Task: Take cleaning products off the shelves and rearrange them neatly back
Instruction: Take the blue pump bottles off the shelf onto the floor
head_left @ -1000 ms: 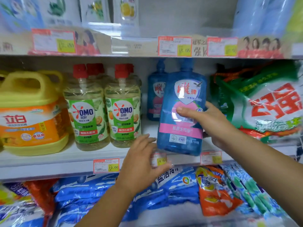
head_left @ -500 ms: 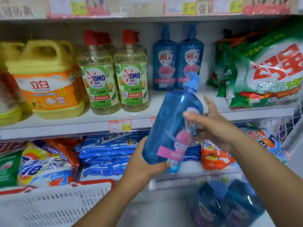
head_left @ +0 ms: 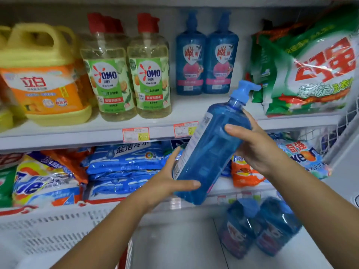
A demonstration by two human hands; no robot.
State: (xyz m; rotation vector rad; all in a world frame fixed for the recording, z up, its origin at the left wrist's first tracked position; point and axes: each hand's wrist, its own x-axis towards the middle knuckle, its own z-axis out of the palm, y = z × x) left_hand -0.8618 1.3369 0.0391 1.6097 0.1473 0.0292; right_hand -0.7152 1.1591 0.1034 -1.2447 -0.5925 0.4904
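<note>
A blue pump bottle (head_left: 211, 144) hangs tilted in front of the shelf, its pump head pointing up and right, its back toward me. My left hand (head_left: 169, 183) grips its base from below, thumb across the front. My right hand (head_left: 252, 144) grips its upper body from the right. Two matching blue pump bottles (head_left: 206, 55) stand upright at the back of the middle shelf (head_left: 87, 134). Two more blue bottles (head_left: 260, 228) stand on the floor at lower right.
Two OMO bottles (head_left: 128, 74) with red caps and a yellow jug (head_left: 42, 78) stand left on the same shelf, green-white detergent bags (head_left: 310, 70) at right. Detergent bags (head_left: 124, 164) fill the lower shelf. A white perforated basket (head_left: 58, 230) sits at lower left.
The blue bottle came off the shelf and down in front of it, turning its back toward me. My left hand took hold of its base. The view dropped, showing floor bottles.
</note>
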